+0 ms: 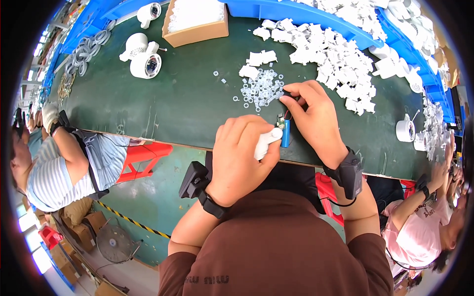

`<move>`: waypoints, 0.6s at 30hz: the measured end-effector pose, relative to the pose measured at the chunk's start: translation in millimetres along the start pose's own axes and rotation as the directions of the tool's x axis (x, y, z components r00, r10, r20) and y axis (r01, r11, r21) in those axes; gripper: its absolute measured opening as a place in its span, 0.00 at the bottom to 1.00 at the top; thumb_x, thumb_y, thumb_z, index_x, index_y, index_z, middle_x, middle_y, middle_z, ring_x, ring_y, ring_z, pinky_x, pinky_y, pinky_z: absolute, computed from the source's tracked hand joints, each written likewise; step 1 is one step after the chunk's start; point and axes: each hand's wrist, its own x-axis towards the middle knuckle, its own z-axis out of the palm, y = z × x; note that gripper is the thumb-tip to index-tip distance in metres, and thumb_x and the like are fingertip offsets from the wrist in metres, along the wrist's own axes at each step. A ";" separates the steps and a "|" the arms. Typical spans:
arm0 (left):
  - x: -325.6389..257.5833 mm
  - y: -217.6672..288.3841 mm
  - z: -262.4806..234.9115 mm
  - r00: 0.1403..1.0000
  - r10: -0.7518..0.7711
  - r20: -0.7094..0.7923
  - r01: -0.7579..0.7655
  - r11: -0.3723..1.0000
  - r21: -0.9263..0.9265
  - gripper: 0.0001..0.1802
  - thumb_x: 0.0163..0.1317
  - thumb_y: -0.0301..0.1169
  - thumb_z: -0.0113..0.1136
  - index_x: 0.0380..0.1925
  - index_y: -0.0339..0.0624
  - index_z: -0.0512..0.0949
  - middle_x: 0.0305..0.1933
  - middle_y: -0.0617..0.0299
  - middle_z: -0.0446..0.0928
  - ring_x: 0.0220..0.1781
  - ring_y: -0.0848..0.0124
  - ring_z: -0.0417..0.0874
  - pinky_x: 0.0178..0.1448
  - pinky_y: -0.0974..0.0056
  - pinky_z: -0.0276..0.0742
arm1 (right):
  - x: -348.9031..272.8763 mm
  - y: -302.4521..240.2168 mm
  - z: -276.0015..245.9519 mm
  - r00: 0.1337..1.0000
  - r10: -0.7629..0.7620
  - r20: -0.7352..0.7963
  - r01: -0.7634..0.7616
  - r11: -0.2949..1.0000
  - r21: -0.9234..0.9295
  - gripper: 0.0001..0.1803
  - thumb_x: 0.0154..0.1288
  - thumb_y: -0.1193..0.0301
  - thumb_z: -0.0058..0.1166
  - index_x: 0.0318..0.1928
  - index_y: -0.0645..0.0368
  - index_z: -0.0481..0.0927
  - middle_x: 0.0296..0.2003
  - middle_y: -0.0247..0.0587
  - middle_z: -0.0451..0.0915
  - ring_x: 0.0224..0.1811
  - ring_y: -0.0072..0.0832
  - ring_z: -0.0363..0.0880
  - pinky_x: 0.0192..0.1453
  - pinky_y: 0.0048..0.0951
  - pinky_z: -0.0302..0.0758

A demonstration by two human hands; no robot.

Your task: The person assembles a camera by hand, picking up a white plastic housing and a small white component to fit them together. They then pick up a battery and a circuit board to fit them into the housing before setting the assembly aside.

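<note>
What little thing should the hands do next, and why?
Maybe the right hand should pinch one of the small, pale, translucent plastic rings: it reaches the edge of their pile, while the left hand holds a white, rounded plastic piece.

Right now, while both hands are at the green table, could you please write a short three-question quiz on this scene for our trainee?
1. True or false: the left hand holds a white part.

2. Which of these is nearest to the right hand?
a) the cardboard box
b) the small clear rings
c) the floor fan

3. Fill in the colour: beside the white part there is a ____ cylinder.

Key: 1. True. 2. b. 3. Blue.
</note>
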 end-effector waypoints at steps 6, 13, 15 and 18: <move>2.8 1.3 4.7 0.999 0.047 -0.012 -0.047 0.998 0.037 0.17 0.50 0.24 0.72 0.41 0.44 0.79 0.44 0.62 0.81 0.47 0.58 0.79 0.50 0.56 0.73 | 6.0 5.6 1.1 0.993 0.089 0.078 -0.099 0.985 0.140 0.05 0.67 0.76 0.65 0.41 0.62 0.83 0.33 0.33 0.79 0.31 0.19 0.78 0.36 0.22 0.76; 1.5 -1.0 0.5 0.999 0.047 -0.009 -0.046 0.998 0.031 0.17 0.48 0.23 0.72 0.40 0.42 0.80 0.43 0.59 0.82 0.44 0.57 0.80 0.49 0.57 0.76 | -6.2 -6.8 -24.5 0.929 0.274 0.249 -0.368 0.754 0.544 0.05 0.71 0.78 0.61 0.46 0.62 0.83 0.40 0.29 0.83 0.40 0.14 0.78 0.48 0.20 0.75; 0.8 -1.7 1.5 0.999 0.042 -0.008 -0.042 0.999 0.021 0.17 0.48 0.23 0.72 0.39 0.42 0.80 0.43 0.59 0.82 0.44 0.57 0.80 0.49 0.56 0.76 | -19.8 -19.2 -39.7 0.935 0.155 0.318 -0.301 0.818 0.489 0.06 0.70 0.82 0.59 0.45 0.64 0.83 0.44 0.34 0.81 0.46 0.20 0.78 0.55 0.23 0.75; 3.0 -0.3 3.4 0.998 0.063 -0.006 -0.063 0.998 0.014 0.17 0.48 0.23 0.72 0.39 0.42 0.80 0.43 0.59 0.82 0.45 0.57 0.80 0.49 0.57 0.76 | -39.2 -25.8 -38.3 0.939 0.019 0.343 -0.221 0.798 0.560 0.10 0.68 0.86 0.57 0.46 0.65 0.84 0.46 0.37 0.79 0.51 0.24 0.77 0.56 0.26 0.73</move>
